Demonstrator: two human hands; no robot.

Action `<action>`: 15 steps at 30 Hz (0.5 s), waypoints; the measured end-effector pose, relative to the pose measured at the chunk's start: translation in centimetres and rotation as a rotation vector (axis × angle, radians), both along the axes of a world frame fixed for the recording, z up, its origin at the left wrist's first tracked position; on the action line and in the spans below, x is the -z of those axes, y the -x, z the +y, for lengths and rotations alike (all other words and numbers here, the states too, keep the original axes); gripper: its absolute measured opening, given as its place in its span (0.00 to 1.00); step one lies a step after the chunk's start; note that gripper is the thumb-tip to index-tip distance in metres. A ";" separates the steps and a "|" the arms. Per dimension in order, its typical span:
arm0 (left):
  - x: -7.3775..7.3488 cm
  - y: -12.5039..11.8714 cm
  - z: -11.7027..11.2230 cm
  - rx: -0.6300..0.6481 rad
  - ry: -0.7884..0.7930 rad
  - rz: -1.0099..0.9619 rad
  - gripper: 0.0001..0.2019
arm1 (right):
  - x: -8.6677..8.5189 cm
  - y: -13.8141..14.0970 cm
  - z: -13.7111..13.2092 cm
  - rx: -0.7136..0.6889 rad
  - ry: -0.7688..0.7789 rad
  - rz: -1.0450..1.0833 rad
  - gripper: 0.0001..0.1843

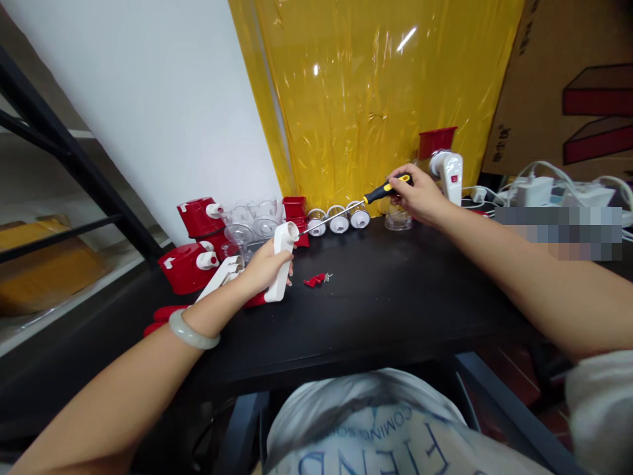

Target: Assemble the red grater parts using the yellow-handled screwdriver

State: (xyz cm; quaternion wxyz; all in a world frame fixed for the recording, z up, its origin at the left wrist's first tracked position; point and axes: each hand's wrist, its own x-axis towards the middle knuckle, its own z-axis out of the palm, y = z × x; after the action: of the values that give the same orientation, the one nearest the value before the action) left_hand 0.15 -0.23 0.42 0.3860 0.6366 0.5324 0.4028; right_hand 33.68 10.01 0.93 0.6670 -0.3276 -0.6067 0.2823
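Observation:
My left hand [271,267] is wrapped round a white plastic housing [281,264] with a round opening at its upper end and red at its foot. In my right hand [413,194] is a screwdriver [378,193] with a black and yellow handle. Its long shaft slants down to the left, and the tip reaches the housing's round opening; whether it sits on a screw cannot be seen. On the black table just right of the housing lie small red parts [314,280] beside a few metal screws [327,278].
Red bowls with white fittings [188,269] and clear plastic cups [252,221] stand at the left. Several round white-faced parts [338,221] line the yellow-wrapped panel [376,99]. An assembled white and red appliance [451,175] and white power adapters [534,192] are at the right.

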 end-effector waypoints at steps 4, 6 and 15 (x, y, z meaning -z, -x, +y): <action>0.0 0.1 0.0 -0.008 -0.007 -0.008 0.14 | -0.5 0.2 -0.7 -0.080 0.031 0.047 0.11; 0.0 0.1 0.0 -0.004 -0.004 -0.009 0.14 | -0.7 0.1 -1.3 -0.150 0.064 0.078 0.11; -0.1 0.0 -0.1 0.001 -0.004 -0.001 0.13 | -0.5 -0.3 -0.9 -0.110 0.207 0.017 0.21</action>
State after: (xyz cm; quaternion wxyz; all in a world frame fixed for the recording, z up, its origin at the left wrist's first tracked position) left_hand 0.11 -0.29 0.48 0.3851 0.6374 0.5313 0.4039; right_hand 34.00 9.06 1.43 0.6181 -0.3586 -0.5858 0.3824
